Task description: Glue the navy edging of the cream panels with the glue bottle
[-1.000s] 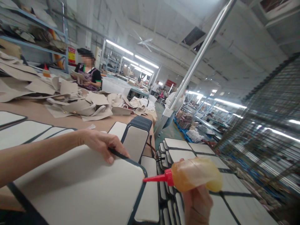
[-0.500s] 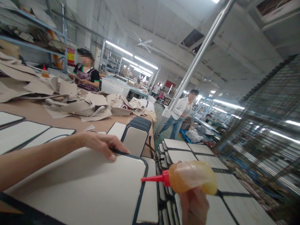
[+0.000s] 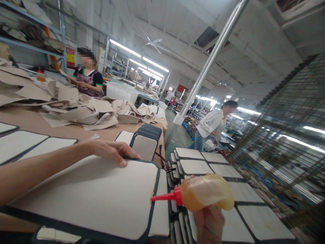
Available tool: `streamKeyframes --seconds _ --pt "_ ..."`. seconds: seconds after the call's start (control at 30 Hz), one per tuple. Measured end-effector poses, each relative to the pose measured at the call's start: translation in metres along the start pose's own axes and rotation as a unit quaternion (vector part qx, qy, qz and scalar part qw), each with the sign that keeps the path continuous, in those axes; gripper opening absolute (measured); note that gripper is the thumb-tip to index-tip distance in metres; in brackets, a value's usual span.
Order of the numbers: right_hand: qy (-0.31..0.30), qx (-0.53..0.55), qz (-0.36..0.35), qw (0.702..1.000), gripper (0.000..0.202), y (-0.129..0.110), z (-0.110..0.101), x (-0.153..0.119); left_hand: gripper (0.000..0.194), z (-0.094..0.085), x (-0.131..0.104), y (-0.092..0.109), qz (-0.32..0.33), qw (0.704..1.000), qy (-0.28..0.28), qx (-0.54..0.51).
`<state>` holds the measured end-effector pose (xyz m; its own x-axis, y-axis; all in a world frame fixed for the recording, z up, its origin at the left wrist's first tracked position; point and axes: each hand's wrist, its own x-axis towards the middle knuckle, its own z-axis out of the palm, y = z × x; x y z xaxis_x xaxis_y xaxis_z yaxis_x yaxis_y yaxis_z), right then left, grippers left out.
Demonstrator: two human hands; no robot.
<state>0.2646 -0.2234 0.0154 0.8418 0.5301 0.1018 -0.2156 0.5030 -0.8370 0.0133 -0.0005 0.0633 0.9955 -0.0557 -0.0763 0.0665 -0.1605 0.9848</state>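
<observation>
Right hand point(image 3: 209, 223) gripping glue bottle point(image 3: 203, 194), nozzle now closing on panel point(image 3: 96, 196) edge; left hand point(image 3: 111, 150) pressing flat, holding it.

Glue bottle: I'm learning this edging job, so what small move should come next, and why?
Probably bring the glue bottle slightly left so its red nozzle touches the panel's dark edge. The nozzle hangs just off that edge, while the left hand pins the panel.

Glue bottle point(image 3: 205, 191): soft, translucent amber, red conical nozzle; lies near horizontal, nozzle tip just at the right edge of the panel. Panel point(image 3: 101, 195): large, flat, off-white face, dark trim, rounded corners; sits topmost on the table, its far edge pinned down.
</observation>
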Motion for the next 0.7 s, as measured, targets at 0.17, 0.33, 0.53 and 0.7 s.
streamKeyframes --seconds 0.17,0.33,0.53,0.7 --pt "0.012 0.025 0.014 1.000 0.082 -0.003 -0.003 0.001 0.052 -0.001 0.006 0.000 -0.015 0.999 -0.006 -0.036" --pt "0.020 0.044 0.018 0.999 0.083 -0.006 -0.006 -0.001 0.052 -0.004 0.011 -0.002 -0.029 0.998 0.007 -0.053" --pt "-0.012 0.040 0.004 0.999 0.074 -0.005 -0.023 0.002 0.055 -0.009 0.019 -0.007 -0.026 0.997 0.004 -0.066" --pt "0.048 0.019 -0.023 0.998 0.080 -0.005 -0.025 -0.006 0.053 -0.016 0.024 -0.018 -0.027 0.995 0.001 -0.091"
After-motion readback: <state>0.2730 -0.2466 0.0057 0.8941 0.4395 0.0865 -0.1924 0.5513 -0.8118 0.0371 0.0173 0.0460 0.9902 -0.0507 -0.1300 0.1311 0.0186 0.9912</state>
